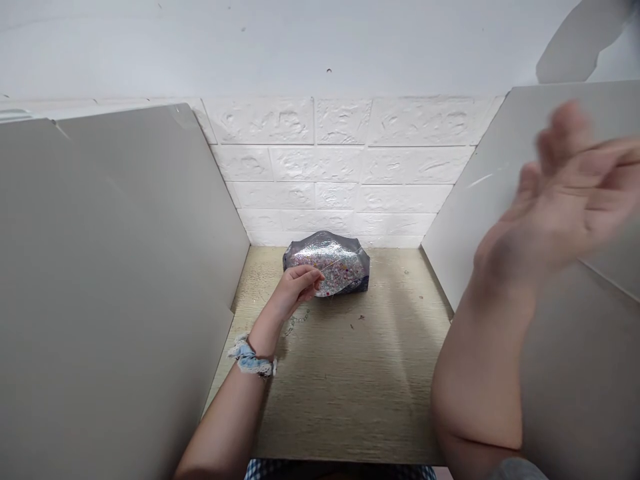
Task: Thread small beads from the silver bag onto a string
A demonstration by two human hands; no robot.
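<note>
My left hand (301, 288) is closed in a pinch in front of a shiny silver and dark pouch (327, 248). Its fingertips hold a thin thread (340, 259), which rises toward the right until it is too fine to follow. Many small coloured beads or sequins cover the pouch's front, partly hidden by that hand. Below the wrist, a short strand of clear beads (299, 319) shows against the tabletop. My right hand (565, 180) is raised high at the right, smeared by motion. Its fingertips reach the picture's edge, and whether they grip anything cannot be made out.
Grey panels stand on the left (115, 267) and right (465, 180) of the wooden tabletop (345, 387). A white brick-patterned wall (340, 163) closes off the back. Tiny dark bits (361, 317) lie near the middle. A blue scrunchie (253, 358) circles my left wrist.
</note>
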